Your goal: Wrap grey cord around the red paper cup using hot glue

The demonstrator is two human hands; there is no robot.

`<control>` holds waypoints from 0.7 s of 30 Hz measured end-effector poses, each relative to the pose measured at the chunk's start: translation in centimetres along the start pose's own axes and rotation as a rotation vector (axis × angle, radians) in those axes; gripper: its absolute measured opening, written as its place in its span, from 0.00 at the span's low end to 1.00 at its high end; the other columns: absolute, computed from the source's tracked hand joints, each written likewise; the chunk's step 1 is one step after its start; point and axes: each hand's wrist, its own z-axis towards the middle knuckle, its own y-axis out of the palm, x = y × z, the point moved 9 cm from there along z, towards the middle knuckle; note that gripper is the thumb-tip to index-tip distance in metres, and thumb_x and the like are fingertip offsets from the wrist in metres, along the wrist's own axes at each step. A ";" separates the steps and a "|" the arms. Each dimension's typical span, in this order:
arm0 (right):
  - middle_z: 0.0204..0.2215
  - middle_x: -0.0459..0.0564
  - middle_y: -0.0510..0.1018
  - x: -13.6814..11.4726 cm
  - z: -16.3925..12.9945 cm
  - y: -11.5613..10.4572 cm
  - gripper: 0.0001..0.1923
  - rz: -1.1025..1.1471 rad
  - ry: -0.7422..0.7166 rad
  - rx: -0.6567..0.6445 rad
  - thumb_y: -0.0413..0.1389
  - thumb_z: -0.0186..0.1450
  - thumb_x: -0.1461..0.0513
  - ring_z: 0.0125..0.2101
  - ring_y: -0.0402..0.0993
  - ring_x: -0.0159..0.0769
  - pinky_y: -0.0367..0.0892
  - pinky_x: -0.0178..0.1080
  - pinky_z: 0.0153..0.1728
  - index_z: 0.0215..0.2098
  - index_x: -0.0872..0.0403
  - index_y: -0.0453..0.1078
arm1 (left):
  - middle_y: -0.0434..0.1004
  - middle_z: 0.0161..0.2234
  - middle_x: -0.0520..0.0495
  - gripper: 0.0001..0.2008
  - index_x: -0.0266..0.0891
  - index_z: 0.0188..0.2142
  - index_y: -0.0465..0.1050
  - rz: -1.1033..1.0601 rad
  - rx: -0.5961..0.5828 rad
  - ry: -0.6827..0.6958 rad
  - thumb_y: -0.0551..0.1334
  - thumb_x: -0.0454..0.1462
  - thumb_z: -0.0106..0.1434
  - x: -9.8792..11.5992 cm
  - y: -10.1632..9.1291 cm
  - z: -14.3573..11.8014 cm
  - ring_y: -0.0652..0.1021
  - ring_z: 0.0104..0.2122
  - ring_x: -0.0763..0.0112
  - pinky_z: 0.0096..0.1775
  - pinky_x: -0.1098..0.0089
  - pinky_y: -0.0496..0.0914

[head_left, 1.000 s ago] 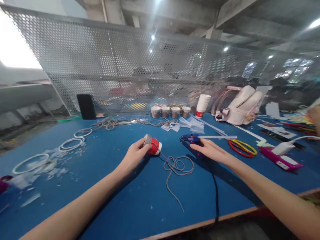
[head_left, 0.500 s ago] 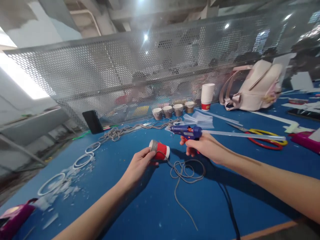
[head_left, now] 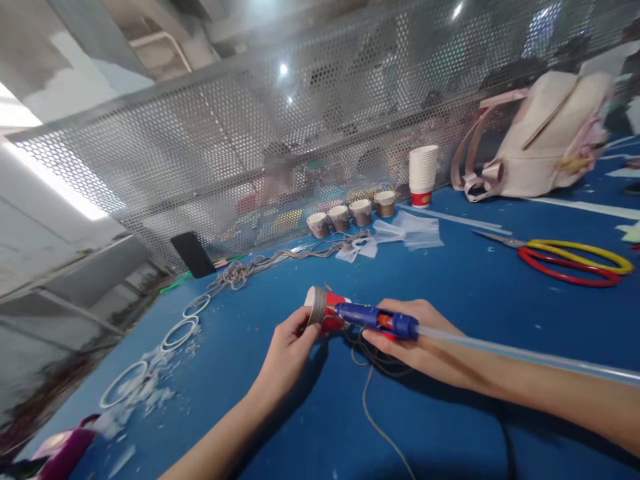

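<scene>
My left hand [head_left: 290, 347] grips a small red and white paper cup [head_left: 336, 308] lying on its side, its rim end to the left. Grey cord [head_left: 317, 305] is wound in a band around the cup near the rim. In my right hand [head_left: 415, 333] is a blue hot glue gun [head_left: 367, 315], its nozzle at the cup beside the cord band. Whether the tip touches cannot be made out. A long clear glue stick [head_left: 520, 357] sticks out of the gun's back. Loose cord [head_left: 373, 407] trails over the table below the gun, partly hidden by my right hand.
Several cord-wrapped cups [head_left: 361, 213] stand along the mesh panel [head_left: 225, 140], near a stack of paper cups [head_left: 423, 175]. Scissors [head_left: 575, 260] and a backpack [head_left: 540, 140] are at right. White rings [head_left: 125, 385], tangled cord [head_left: 235, 275] and a phone [head_left: 193, 255] lie left.
My right hand has brought the glue gun down and left to the cup, and the gun now covers part of it. My left hand still holds the cup. The view has shifted slightly.
</scene>
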 end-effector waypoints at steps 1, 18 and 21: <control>0.18 0.41 0.68 0.0 0.0 0.0 0.14 0.001 0.007 -0.005 0.53 0.63 0.54 0.18 0.58 0.26 0.54 0.30 0.21 0.24 0.54 0.63 | 0.78 0.28 0.50 0.08 0.37 0.31 0.76 0.005 0.002 0.003 0.59 0.36 0.53 0.0 0.0 -0.1 0.74 0.31 0.67 0.37 0.70 0.69; 0.19 0.44 0.69 -0.4 -0.5 0.7 0.14 -0.086 -0.036 -0.050 0.52 0.63 0.55 0.18 0.58 0.27 0.53 0.30 0.21 0.23 0.54 0.63 | 0.78 0.26 0.50 0.09 0.35 0.31 0.76 0.053 0.061 0.077 0.61 0.39 0.54 0.7 0.2 -0.8 0.74 0.28 0.69 0.33 0.72 0.68; 0.18 0.44 0.69 -0.8 -0.6 0.7 0.14 -0.095 -0.092 -0.047 0.50 0.63 0.55 0.18 0.58 0.27 0.53 0.30 0.20 0.24 0.54 0.62 | 0.77 0.25 0.51 0.09 0.35 0.30 0.77 0.061 0.072 0.082 0.61 0.39 0.53 0.9 0.1 -0.9 0.73 0.27 0.70 0.32 0.73 0.68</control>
